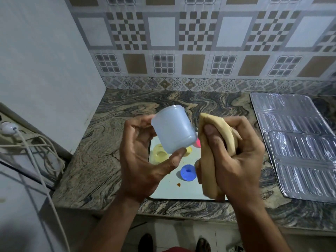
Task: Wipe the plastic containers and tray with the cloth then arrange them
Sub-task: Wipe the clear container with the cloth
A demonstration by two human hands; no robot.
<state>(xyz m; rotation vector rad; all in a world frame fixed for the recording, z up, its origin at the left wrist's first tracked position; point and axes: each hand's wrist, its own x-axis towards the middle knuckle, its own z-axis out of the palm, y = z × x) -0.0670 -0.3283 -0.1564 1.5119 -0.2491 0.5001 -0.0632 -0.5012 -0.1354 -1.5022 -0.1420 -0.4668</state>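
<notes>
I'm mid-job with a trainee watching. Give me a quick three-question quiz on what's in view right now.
1. True or false: the left hand holds the translucent container up above the tray.
2. What does the right hand grip? A) blue lid B) tan cloth C) foil sheet
3. Fill in: a small brown stain sits on the tray near the ____ lid.

Key:
1. True.
2. B, the tan cloth.
3. Blue; the blue lid lies on the tray just above the stain.
</notes>
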